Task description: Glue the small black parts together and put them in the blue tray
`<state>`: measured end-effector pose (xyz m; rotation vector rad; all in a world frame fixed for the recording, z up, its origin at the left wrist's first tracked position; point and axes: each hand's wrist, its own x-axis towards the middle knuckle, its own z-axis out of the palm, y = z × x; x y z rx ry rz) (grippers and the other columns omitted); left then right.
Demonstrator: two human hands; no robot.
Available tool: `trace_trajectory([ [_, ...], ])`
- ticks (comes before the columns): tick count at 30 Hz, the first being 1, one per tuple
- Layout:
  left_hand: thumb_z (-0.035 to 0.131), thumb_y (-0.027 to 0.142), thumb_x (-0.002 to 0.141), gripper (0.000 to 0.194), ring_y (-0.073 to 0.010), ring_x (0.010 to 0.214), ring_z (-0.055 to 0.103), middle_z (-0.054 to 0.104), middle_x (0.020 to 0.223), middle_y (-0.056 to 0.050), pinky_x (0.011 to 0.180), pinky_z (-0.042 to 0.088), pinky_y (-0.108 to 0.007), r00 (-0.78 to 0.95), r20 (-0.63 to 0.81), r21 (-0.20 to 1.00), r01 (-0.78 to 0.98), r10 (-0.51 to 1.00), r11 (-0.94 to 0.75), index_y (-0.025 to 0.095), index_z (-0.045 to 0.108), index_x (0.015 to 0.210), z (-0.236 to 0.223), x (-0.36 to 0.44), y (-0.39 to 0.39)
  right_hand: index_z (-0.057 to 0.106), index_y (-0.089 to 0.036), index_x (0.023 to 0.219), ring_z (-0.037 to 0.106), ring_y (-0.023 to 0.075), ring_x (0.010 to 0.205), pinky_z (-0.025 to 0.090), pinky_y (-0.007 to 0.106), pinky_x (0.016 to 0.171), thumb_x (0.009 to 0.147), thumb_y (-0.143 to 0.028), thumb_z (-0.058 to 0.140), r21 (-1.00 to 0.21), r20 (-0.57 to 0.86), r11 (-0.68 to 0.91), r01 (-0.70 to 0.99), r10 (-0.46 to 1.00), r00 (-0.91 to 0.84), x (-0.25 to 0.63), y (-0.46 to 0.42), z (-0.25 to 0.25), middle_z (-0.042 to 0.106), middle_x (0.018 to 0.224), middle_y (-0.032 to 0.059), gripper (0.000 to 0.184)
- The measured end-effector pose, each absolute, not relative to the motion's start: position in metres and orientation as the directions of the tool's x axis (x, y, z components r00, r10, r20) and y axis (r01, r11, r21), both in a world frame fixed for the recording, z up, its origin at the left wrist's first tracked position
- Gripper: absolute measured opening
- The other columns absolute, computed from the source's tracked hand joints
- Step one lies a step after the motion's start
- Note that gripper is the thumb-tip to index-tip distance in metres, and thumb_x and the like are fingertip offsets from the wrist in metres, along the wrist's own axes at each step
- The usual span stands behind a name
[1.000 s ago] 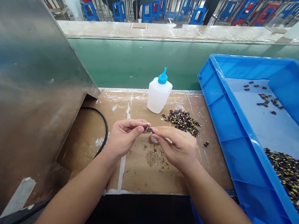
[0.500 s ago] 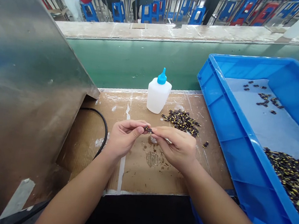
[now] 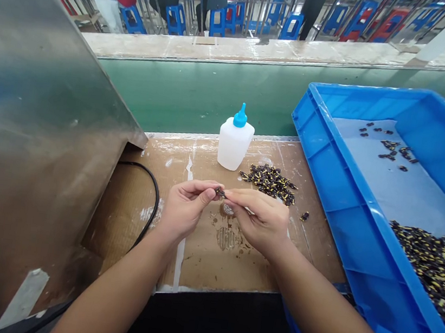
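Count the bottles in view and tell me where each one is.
2. One blue-capped bottle stands on the table, beside the heap; a second bottle is on the ledge, far right. More may be hidden in the background.

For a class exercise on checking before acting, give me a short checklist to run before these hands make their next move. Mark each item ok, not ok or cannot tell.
1. Small dark part pinched between left hand and right hand: ok.
2. Held part undamaged: cannot tell, too small and partly covered.
3. Bottle upright, not touching the hands: ok.
4. All loose pieces on the worktop in the pile: not ok, a stray piece lies apart.
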<state>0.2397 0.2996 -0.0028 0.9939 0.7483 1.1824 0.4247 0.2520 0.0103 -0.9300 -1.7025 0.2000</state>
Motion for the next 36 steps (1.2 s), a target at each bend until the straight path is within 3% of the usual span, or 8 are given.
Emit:
trace_trajectory([
  [7,0.092,0.042,0.083,0.027,-0.0203,0.094,0.078,0.082,0.108,-0.012,0.093,0.064,-0.030,0.148,0.051,0.967,-0.254,0.988,-0.011,0.021,0.085,0.098,-0.008,0.242,0.294,0.078,-0.029,0.115,0.082,0.0191,0.098,0.070,0.034,0.091,0.100,-0.013,0.071,-0.585,0.720,0.615,0.529,0.694,-0.009,0.418,0.254,0.007,0.083,0.111,0.0012,0.023],
  [13,0.078,0.039,0.096,0.027,-0.0234,0.122,0.072,0.075,0.134,-0.010,0.113,0.058,-0.036,0.198,0.146,0.984,-0.131,0.969,-0.122,0.027,0.082,0.120,0.001,0.246,0.285,0.076,-0.030,0.124,0.080,0.0199,0.103,0.069,0.035,0.095,0.097,-0.008,0.071,-0.541,0.765,0.625,0.563,0.644,0.020,0.421,0.258,-0.001,0.082,0.116,0.0031,0.035],
  [19,0.079,0.032,0.094,0.029,-0.0231,0.113,0.074,0.073,0.133,-0.013,0.097,0.066,-0.033,0.203,0.322,0.945,-0.134,0.925,-0.300,0.028,0.081,0.123,0.000,0.245,0.287,0.073,-0.031,0.130,0.080,0.0208,0.103,0.071,0.036,0.094,0.096,-0.006,0.071,-0.492,0.802,0.649,0.580,0.597,0.014,0.423,0.261,-0.001,0.081,0.116,0.0037,0.042],
  [24,0.077,0.025,0.095,0.032,-0.0239,0.118,0.071,0.073,0.133,-0.011,0.102,0.063,-0.036,0.232,0.402,0.915,-0.051,0.886,-0.401,0.033,0.080,0.126,-0.005,0.241,0.289,0.072,-0.031,0.131,0.081,0.0216,0.102,0.071,0.037,0.093,0.096,-0.006,0.071,-0.475,0.818,0.660,0.582,0.575,0.015,0.422,0.261,0.000,0.082,0.114,0.0043,0.043],
  [29,0.074,0.019,0.095,0.042,-0.0251,0.123,0.070,0.072,0.136,-0.010,0.109,0.059,-0.041,0.274,0.520,0.832,0.051,0.809,-0.552,0.036,0.076,0.133,-0.008,0.237,0.294,0.073,-0.027,0.130,0.080,0.0219,0.106,0.071,0.037,0.095,0.096,-0.005,0.071,-0.378,0.868,0.691,0.616,0.496,-0.025,0.425,0.260,0.000,0.080,0.123,0.0090,0.041],
  [36,0.072,0.016,0.094,0.044,-0.0257,0.121,0.071,0.072,0.136,-0.012,0.100,0.062,-0.040,0.265,0.657,0.691,0.165,0.706,-0.704,0.034,0.075,0.134,-0.004,0.232,0.296,0.073,-0.022,0.131,0.079,0.0251,0.111,0.070,0.041,0.098,0.094,0.000,0.069,-0.273,0.903,0.744,0.610,0.417,-0.104,0.425,0.260,0.008,0.080,0.121,0.0132,0.043],
])
